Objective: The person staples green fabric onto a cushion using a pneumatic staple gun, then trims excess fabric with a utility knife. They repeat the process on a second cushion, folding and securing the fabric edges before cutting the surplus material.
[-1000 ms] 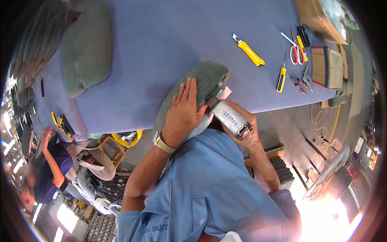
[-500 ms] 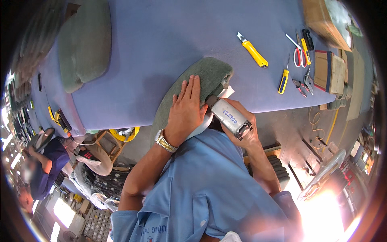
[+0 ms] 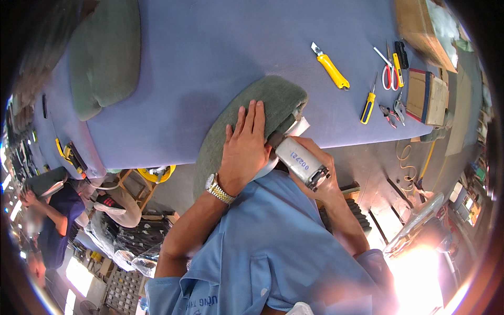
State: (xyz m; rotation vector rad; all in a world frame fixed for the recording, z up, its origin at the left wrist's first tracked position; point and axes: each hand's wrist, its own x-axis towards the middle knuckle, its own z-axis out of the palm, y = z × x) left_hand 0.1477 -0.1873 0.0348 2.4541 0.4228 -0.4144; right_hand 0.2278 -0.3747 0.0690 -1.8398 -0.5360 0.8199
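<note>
A worker (image 3: 310,262) wore a light blue shirt (image 3: 273,220) with short sleeves (image 3: 164,289), stitched seams (image 3: 259,256) and dark lettering (image 3: 210,301) on its front. A watch (image 3: 214,188) with a pale round dial (image 3: 210,181) and a silver-and-gold link bracelet (image 3: 223,196) circled the left wrist (image 3: 230,185).

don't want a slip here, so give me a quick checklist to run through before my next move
1. Green padded piece steadied: ok, the left hand lies flat on it.
2. Grey handheld tool gripped: ok, the right hand is wrapped around it.
3. Left thumb well clear of the tool's dark nose: not ok, they look very close.
4. Tool tip correctly placed: cannot tell, it is hidden.
5. Yellow knife blade retracted: not ok, it shows.
</note>
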